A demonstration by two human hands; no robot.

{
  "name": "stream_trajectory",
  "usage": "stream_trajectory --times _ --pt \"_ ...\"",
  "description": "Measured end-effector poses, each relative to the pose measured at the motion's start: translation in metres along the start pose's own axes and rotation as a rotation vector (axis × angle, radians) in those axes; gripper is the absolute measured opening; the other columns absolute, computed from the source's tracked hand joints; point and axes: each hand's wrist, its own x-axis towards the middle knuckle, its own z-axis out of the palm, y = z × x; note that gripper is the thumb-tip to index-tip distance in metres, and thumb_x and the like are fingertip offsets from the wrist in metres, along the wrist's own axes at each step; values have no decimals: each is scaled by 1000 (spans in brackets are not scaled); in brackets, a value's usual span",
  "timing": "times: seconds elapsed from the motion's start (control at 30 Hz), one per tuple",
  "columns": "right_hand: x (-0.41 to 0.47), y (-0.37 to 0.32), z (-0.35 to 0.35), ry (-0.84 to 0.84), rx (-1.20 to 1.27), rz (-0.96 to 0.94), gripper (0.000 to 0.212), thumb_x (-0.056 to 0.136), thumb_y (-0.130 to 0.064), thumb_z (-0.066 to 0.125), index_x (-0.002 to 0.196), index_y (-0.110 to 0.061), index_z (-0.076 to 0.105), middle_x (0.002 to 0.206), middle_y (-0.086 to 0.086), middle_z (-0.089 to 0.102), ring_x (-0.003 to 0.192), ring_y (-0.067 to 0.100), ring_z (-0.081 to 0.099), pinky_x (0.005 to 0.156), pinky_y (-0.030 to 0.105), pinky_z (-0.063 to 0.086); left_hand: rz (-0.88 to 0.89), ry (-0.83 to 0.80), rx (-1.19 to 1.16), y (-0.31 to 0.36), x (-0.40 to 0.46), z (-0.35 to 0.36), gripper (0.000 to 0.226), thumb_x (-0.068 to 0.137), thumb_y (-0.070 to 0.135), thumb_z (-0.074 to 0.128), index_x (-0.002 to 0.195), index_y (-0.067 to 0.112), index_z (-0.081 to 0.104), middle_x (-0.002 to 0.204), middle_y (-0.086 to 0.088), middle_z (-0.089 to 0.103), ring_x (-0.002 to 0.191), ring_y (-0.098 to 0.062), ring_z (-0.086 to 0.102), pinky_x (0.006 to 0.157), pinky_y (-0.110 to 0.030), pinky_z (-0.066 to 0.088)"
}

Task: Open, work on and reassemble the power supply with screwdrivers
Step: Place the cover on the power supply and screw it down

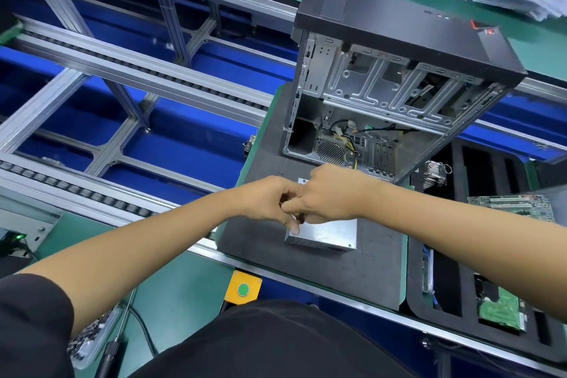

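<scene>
Meeting above power supply (325,232): left hand (270,199), right hand (331,193), fingers curled.

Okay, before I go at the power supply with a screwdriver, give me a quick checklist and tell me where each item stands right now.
1. Power supply out of the computer case and flat on the dark mat: ok.
2. Both hands at the unit: ok; left hand and right hand meet over its top.
3. Screwdriver in hand: not ok; one lies on the bench by the left elbow.
4. What the fingers are pinching: cannot tell, hidden between the hands.
5. Screws on the cover in or out: cannot tell.
6. Loose cables clear of the unit: ok; they hang inside the case.
</scene>
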Motion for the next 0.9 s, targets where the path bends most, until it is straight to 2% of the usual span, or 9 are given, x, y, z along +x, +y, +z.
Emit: stream_trajectory --times 0.1,0.2,0.3,0.43,0.57,0.67,0.77,0.83,0.9 --pt "-2 -6 -2 51 24 91 24 96 -44 53 87 -21 58 52 -2 38 43 27 32 50 32 44 11 112 45 -2 4 8 37 64 31 97 78 47 66 74 19 72 67 2 65 58 -11 43" --pt "-4 -4 2 46 11 103 27 97 -48 41 101 -22 47 74 2 62 48 30 43 53 34 44 -44 91 26 -3 6 11 28 74 27 91 72 35 65 68 22 68 62 4 60 60 -11 40" --pt "-3 0 2 14 21 -46 17 100 -33 41 115 -26 38 96 4 60 53 31 48 52 38 45 -13 -5 33 0 3 5 24 87 21 75 77 41 65 73 25 71 66 5 62 64 -12 42" --pt "0 -1 5 -5 15 2 18 104 -37 36 114 -25 47 86 4 60 53 27 41 54 36 41 14 26 49 4 2 -1 20 71 40 85 80 39 67 75 8 71 63 -7 57 57 -27 46" --pt "-1 -8 9 19 29 128 29 102 -46 43 100 -19 53 65 1 45 48 27 34 51 34 33 -23 164 177 0 7 8 38 62 43 95 68 58 61 63 22 63 60 0 55 55 -23 41" --pt "-3 -4 9 28 40 141 23 95 -42 42 102 -20 37 79 1 58 45 25 34 49 36 41 -25 90 103 2 6 4 25 76 31 90 75 42 67 69 24 68 66 4 60 64 -19 45" --pt "-7 1 7 35 -12 28 19 97 -29 45 116 -28 43 93 -1 63 43 21 26 51 36 32 16 5 81 3 1 -2 9 91 20 76 93 29 73 83 16 77 80 -6 72 76 -25 53" --pt "-8 1 6 81 -30 17 13 99 -29 50 112 -28 53 76 -2 63 42 19 18 54 33 28 21 -18 74 5 0 -3 18 88 21 80 92 36 69 86 7 77 82 -17 72 78 -34 56" --pt "-6 0 4 113 48 43 10 94 -30 59 100 -23 58 62 0 55 40 24 26 53 33 35 -4 32 81 5 1 0 33 72 33 93 91 35 66 84 11 75 79 -10 70 73 -28 55"
